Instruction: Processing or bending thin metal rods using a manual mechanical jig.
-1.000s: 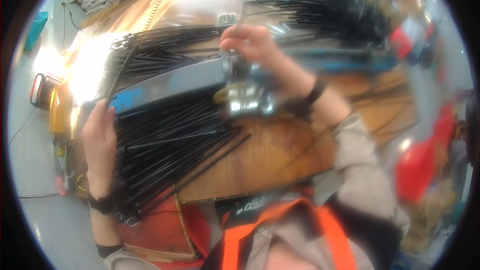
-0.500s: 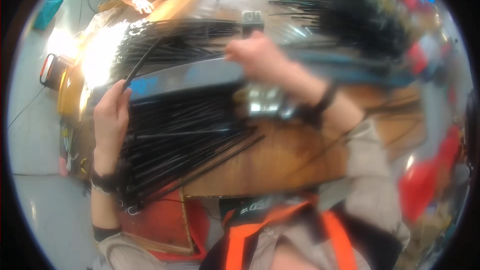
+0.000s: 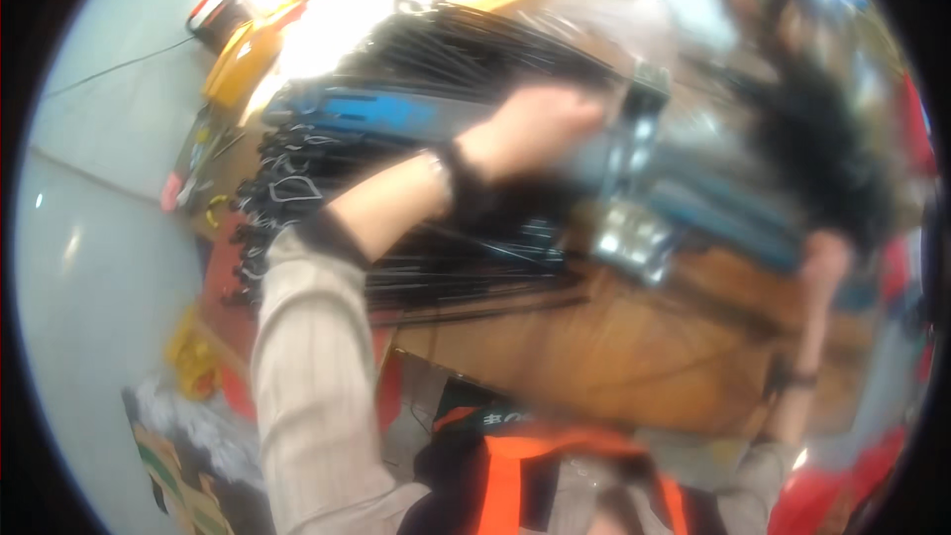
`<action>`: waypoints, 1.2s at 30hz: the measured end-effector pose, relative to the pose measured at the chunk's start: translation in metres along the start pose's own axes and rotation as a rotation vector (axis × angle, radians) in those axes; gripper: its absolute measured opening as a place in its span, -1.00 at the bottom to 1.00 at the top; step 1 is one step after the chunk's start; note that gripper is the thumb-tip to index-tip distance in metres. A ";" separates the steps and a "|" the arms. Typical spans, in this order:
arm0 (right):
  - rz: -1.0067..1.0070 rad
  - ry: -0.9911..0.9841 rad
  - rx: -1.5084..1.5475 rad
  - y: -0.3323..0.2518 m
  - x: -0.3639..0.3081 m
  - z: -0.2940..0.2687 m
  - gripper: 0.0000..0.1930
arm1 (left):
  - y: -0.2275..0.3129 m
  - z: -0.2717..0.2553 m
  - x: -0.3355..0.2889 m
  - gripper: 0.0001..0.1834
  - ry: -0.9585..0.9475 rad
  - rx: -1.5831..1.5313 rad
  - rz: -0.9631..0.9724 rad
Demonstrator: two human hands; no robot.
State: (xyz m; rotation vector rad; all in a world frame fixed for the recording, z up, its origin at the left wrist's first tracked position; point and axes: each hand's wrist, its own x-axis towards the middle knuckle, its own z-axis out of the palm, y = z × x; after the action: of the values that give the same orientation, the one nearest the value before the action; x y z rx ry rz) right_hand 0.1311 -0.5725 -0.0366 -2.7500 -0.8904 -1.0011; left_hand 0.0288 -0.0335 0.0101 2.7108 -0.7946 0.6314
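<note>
My left hand [image 3: 545,127] reaches across the bench, blurred, its fingers drawn together beside an upright metal fixture [image 3: 646,89]. Whatever those fingers grip is hidden. Below the fixture, a shiny metal block [image 3: 631,241] sits at the near edge of a long grey and blue rail [image 3: 386,115]. Thin black rods [image 3: 466,256] with looped ends at the left lie in a pile under my left forearm. Over at the right, my right hand [image 3: 826,256] is low beside the rail's end, near a dark bundle of rods [image 3: 827,149]; its fingers are smeared by motion.
More black rods [image 3: 461,45] lie behind the rail. The wooden bench top [image 3: 594,342] spans the near side. A yellow object [image 3: 236,64] stands at the far left, with a cable on the grey floor [image 3: 99,238]. Red material [image 3: 827,485] hangs at lower right.
My left hand has moved right from the rail's left end, where it held a black rod, to the fixture. My right hand has left the fixture for the far right. The view has turned.
</note>
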 end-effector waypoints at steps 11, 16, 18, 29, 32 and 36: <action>0.044 0.110 0.047 0.000 -0.006 0.017 -0.94 | 0.002 0.023 -0.002 -0.81 -0.041 -0.040 -0.191; 0.147 -0.066 0.067 -0.016 0.003 0.011 -0.86 | 0.001 0.027 -0.010 -0.84 0.153 -0.008 -0.125; 0.020 -0.001 0.016 -0.036 0.011 0.001 -0.76 | -0.001 0.026 -0.011 -0.85 0.169 -0.010 -0.151; -0.045 -0.012 0.396 -0.167 -0.023 -0.033 -0.63 | 0.012 0.036 0.008 -0.85 -0.097 -0.004 -0.310; 0.030 -0.022 0.435 -0.181 -0.020 -0.031 -0.63 | 0.014 0.034 0.008 -0.86 -0.091 0.033 -0.295; -0.007 0.092 0.504 -0.201 -0.002 -0.023 -0.64 | 0.013 0.036 0.008 -0.85 -0.061 0.014 -0.284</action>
State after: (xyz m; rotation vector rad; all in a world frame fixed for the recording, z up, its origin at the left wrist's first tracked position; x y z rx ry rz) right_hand 0.0065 -0.4130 -0.0425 -2.2646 -0.9785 -0.7650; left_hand 0.0396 -0.0601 -0.0164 2.7931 -0.4059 0.4925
